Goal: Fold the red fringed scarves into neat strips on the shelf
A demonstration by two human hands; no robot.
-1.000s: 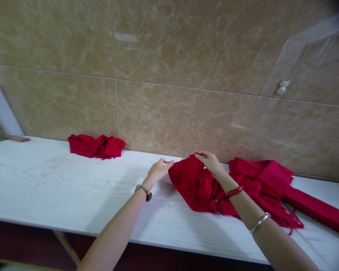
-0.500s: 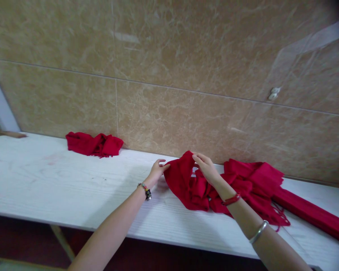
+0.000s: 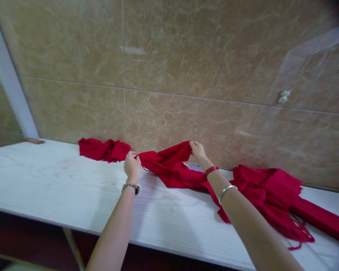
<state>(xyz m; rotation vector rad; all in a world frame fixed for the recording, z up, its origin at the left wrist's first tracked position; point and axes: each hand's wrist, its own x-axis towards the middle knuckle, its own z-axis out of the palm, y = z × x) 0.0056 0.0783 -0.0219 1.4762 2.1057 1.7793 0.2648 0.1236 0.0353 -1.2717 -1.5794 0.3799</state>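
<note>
A red scarf (image 3: 169,167) is stretched between my two hands just above the white table (image 3: 53,188). My left hand (image 3: 132,165) is closed on its left end. My right hand (image 3: 196,149) pinches its upper edge near the wall. Under my right forearm the same red cloth trails toward a heap of red scarves (image 3: 266,192) with fringe at the right. A small white label (image 3: 194,166) shows in the cloth below my right hand.
A second crumpled red scarf (image 3: 103,149) lies against the tiled wall (image 3: 186,75), just left of my left hand. A folded red strip (image 3: 324,220) runs off to the right. A pale post (image 3: 9,81) stands at the far left.
My hands have moved apart and pulled the scarf out flat; the left hand went left toward the crumpled scarf, and the right hand rose toward the wall.
</note>
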